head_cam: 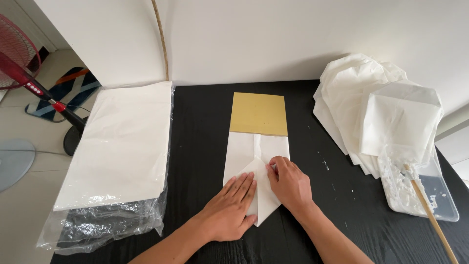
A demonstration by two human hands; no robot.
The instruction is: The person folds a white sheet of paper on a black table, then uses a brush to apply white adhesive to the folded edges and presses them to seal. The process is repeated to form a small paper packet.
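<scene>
Black table [205,127] | both flat palms, left hand [229,208], right hand [289,183], hide folded paper [256,156] point

Black wood-grain table [205,112] pushed against a plain white wall [273,34]. Thin tan rod [161,39] leaning up the wall. Pale tiled floor [24,195] to the left, with a red fan [19,54] on a dark base, a round grey disc [12,161] (partly cut off), and a striped mat [66,93]. Soft, even daylight throughout.
</scene>
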